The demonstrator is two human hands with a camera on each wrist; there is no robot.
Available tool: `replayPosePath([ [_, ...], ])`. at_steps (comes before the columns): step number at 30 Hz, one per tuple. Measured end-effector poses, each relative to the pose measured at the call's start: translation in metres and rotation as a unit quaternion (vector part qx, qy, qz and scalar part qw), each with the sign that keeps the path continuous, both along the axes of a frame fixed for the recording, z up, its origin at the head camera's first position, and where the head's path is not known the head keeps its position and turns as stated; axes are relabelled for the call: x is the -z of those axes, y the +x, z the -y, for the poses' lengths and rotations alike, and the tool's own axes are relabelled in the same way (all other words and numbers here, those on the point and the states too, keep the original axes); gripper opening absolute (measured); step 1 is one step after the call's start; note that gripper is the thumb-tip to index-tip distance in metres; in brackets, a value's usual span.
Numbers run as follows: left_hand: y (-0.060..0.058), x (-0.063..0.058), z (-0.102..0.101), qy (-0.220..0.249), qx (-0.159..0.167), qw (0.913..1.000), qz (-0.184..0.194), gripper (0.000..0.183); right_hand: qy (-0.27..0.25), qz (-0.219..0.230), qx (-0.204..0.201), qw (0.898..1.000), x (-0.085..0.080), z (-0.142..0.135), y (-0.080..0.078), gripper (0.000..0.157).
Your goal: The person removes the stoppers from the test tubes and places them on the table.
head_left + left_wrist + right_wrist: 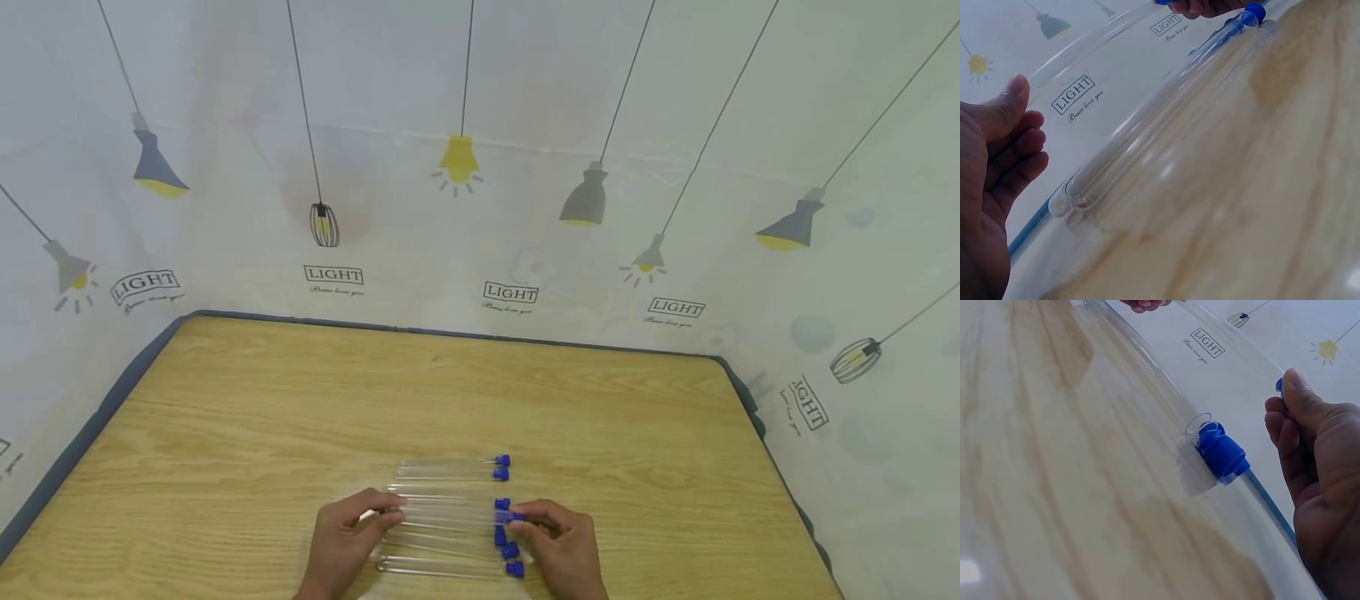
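Observation:
A clear test tube [1100,39] with a blue cap is held level between both hands, raised above other tubes. My left hand [347,533] pinches its rounded end between thumb and fingers. At the other end my right hand [566,543] pinches the blue cap [1279,385], mostly hidden by the fingertips. Beneath and around it, several capped clear tubes [442,567] lie side by side on the table, blue caps toward the right. Two of them [446,471] lie at the far side of the row. In the left wrist view, the lying tubes' rounded ends [1082,190] show below the left hand.
The wood-grain table [420,383] stretches beyond the tubes to a dark back edge [450,333]. A pale curtain [405,167] printed with lamps and the word LIGHT surrounds its back and sides.

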State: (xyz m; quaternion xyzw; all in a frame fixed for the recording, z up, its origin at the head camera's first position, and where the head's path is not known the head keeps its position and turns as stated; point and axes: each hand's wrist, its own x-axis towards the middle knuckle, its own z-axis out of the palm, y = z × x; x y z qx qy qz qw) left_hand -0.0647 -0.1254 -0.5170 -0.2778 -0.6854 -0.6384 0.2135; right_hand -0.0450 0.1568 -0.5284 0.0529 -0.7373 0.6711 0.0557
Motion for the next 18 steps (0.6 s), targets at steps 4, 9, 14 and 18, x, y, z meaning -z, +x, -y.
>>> replayPosePath([
  [4, 0.0, -0.001, -0.001, -0.002, -0.011, 0.9999, -0.008, 0.033, -0.007, -0.015, -0.001, 1.0, 0.001, 0.001, 0.0, 0.012],
  [9, 0.0, -0.002, -0.002, -0.003, -0.028, 0.9995, -0.015, 0.033, -0.024, -0.038, -0.015, 0.999, 0.003, 0.001, -0.002, 0.012],
  [14, -0.001, -0.001, -0.003, 0.003, -0.032, 0.9993, -0.019, 0.038, -0.042, -0.046, -0.01, 0.998, 0.003, 0.002, -0.003, 0.012],
  [18, -0.005, 0.011, -0.002, 0.007, -0.033, 0.9992, -0.023, 0.038, -0.041, -0.068, 0.006, 0.997, 0.004, 0.005, -0.004, 0.014],
])
